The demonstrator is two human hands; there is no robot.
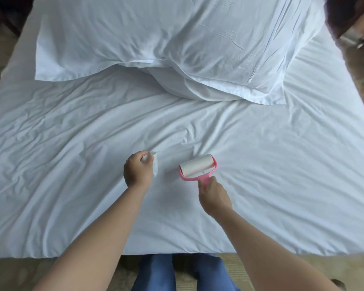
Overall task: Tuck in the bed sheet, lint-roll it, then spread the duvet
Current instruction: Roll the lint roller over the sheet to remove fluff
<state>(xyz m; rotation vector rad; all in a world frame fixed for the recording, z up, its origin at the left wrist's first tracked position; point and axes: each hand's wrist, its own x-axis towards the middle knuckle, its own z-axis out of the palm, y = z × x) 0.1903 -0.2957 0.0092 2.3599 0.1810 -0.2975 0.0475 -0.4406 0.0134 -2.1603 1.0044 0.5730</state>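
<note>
The pink lint roller (198, 168) lay with its white roll against the white bed sheet (72, 164), roughly at the middle of the mattress width and nearer the foot edge than the pillows. Its roll sat tilted, the far end pointing up and to the right, and its pink frame wrapped both ends of the roll before narrowing into a short handle. The right hand (213, 196) gripped that handle, fingers curled round it from below, with the forearm reaching in from the lower right. Just to the left of the roller, apart from it, the left hand (138, 170) was clenched around a crumpled white sheet of used roller paper (153, 164), part of which stuck out past the knuckles and hung over the bed sheet. The bed sheet itself covered the whole mattress and showed many creases, running mostly from the centre outward to the left side and toward the foot edge. Two white pillows (177, 38) lay stacked and skewed at the head of the bed, the upper one overlapping the lower, whose corner poked out to the right. Below the foot edge of the mattress the person's blue trouser legs (153, 271) stood on a pale carpet (8, 274). Dark wooden furniture (357, 22) showed at the upper right corner.
</note>
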